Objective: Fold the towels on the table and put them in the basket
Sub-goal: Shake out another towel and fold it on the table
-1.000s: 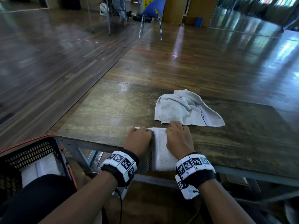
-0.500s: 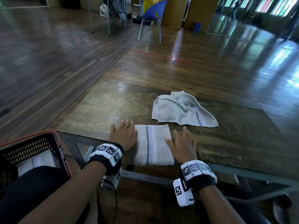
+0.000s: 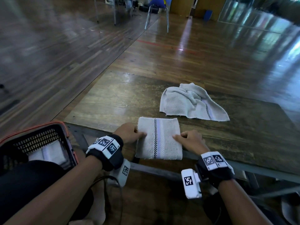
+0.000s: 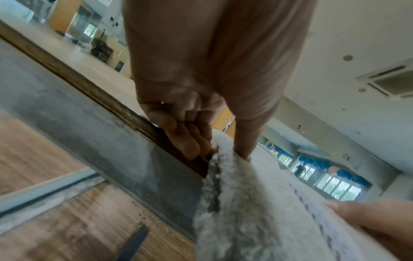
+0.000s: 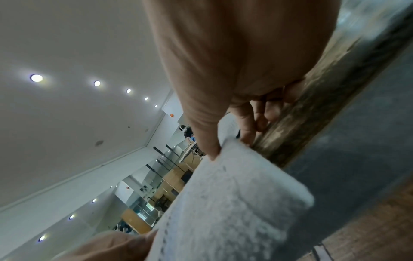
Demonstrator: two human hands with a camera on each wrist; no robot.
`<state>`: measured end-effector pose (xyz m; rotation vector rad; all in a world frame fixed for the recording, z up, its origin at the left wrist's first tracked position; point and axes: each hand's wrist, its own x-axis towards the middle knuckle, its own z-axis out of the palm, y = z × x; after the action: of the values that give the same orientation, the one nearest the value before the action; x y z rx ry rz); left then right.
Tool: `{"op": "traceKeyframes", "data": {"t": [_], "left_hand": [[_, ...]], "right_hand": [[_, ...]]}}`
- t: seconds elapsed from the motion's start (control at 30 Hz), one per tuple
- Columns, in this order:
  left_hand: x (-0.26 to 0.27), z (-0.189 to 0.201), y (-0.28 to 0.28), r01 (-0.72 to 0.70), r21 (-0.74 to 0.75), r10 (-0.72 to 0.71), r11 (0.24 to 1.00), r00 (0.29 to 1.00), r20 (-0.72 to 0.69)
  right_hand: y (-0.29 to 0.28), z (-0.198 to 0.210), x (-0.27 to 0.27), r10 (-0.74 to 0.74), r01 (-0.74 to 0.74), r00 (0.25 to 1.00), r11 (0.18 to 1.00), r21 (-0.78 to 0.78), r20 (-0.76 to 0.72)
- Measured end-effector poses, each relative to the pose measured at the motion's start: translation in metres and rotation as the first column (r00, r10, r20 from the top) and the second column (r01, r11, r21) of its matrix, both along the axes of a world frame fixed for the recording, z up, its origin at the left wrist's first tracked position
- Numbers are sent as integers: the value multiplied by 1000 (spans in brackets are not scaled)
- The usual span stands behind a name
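Wooden table: folded towel overhangs its near edge; left hand and right hand each pinch one side.

folded towel: off-white, a black-and-white checked line beside a pale lilac stripe
crumpled towel: same off-white, same checked line and lilac band near its edge
basket: black mesh, orange rim
surface: dark, worn brown wood, grey metal edge
wristbands: black, with white blocks carrying black square codes
chair: blue seat, silver legs
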<state>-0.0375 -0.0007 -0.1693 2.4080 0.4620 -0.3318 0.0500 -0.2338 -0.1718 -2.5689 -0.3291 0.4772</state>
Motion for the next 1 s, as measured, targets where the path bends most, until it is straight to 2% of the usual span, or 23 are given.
{"op": "traceKeyframes", "data": {"t": [0.07, 0.17, 0.23, 0.33, 0.47, 0.57, 0.7, 0.87, 1.0], "left_hand": [[5, 2, -3, -27, -24, 27, 999, 1000, 9], [16, 8, -2, -113, -193, 134, 975, 986, 102], [23, 11, 1, -188, -373, 264, 909, 950, 164], [32, 10, 4, -264, -547, 385, 794, 916, 116], [36, 1, -1, -311, -614, 372, 726, 928, -29], [36, 0, -5, -305, -685, 384, 662, 923, -41], [20, 8, -15, -218, -702, 305, 678, 952, -1], [-37, 20, -32, -138, -734, 230, 665, 973, 26], [-99, 18, -44, -143, -746, 254, 650, 967, 35]], "right_hand": [[5, 1, 4, -23, 24, 998, 1000, 11, -58], [13, 5, 9, -73, 97, 985, 984, 150, -154], [18, 9, 14, -116, 190, 965, 928, 320, -237], [18, 14, 23, -133, 303, 919, 842, 447, -371], [14, 16, 32, -155, 401, 867, 783, 476, -474], [7, 16, 32, -156, 444, 848, 731, 517, -507], [-10, 23, 13, -43, 439, 812, 702, 560, -582], [-37, 24, -38, 2, 541, 726, 615, 573, -688], [-54, 29, -96, 97, 505, 707, 625, 596, -700]]}}
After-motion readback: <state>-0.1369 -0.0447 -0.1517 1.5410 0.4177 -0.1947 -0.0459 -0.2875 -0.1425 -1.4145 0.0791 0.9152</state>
